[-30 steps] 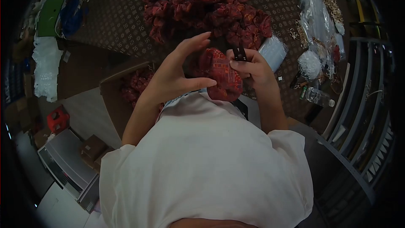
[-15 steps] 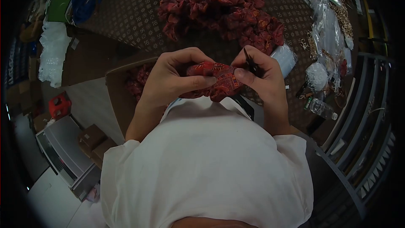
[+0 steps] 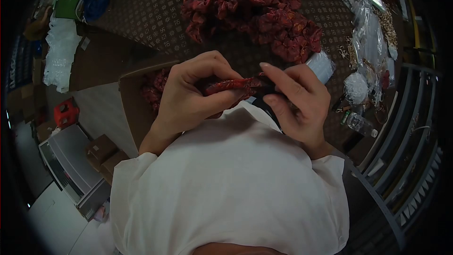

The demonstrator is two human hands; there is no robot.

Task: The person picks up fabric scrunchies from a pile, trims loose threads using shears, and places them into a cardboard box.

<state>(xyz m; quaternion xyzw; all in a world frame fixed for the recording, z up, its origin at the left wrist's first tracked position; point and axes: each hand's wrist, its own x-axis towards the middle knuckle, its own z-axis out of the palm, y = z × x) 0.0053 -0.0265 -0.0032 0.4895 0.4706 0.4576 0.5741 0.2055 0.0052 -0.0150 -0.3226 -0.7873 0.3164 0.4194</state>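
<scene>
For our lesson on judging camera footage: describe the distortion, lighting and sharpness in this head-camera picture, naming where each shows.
Head view: strong fisheye bending, with the railing at right curving and black vignette filling the corners; dim light on the patterned table, while the white shirt reads brightest; the left hand, right hand and red fabric piece look slightly soft.

red patterned scrunchie (image 3: pixel 233 86), flattened, edge-on, held chest-high
</scene>
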